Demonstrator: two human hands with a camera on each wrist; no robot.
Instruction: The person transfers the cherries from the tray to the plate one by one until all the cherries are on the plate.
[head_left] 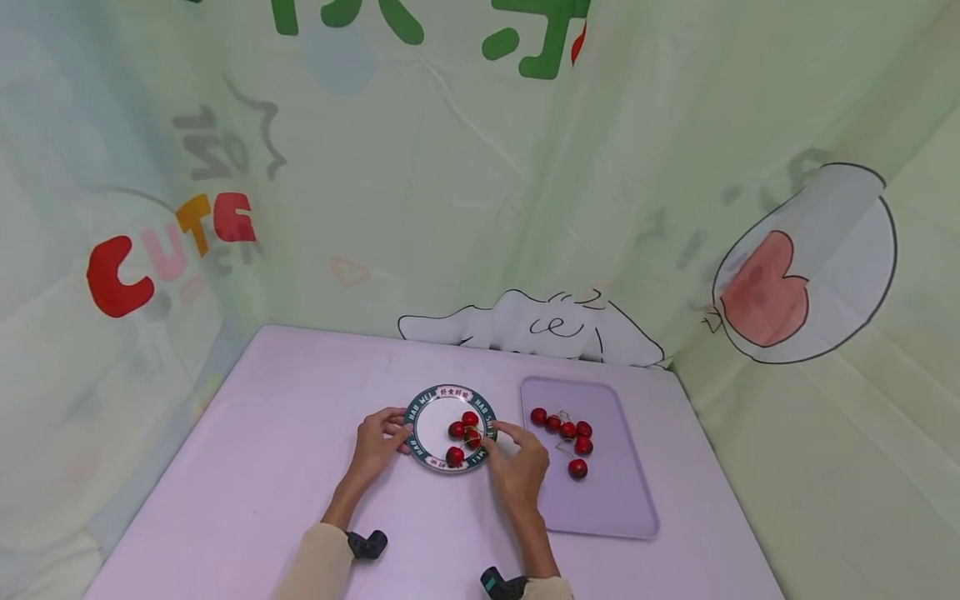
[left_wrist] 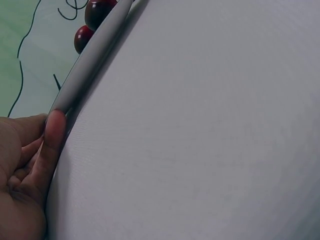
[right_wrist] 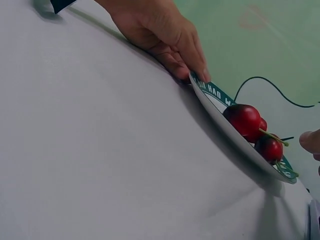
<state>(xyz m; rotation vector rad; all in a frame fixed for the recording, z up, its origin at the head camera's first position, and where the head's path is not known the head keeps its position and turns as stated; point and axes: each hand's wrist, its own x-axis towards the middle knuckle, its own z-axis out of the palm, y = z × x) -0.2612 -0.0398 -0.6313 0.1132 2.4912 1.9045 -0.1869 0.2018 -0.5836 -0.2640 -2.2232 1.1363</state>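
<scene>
White letters on the plate's (head_left: pixel 431 425) dark green rim say "HAO WEI" and "HAO SHI", I think, but they are tiny. Small red Chinese signs sit in pale boxes on it too. On the cloth wall (head_left: pixel 450 208), bright letters (head_left: pixel 112 283) spell "CUTE". Big green signs (head_left: pixel 555 42) up top are cut off.

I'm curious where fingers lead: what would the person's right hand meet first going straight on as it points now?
The right hand would likely meet the plate first, at its rim; cherries lie just beyond. Whether it touches now is unclear.
</scene>
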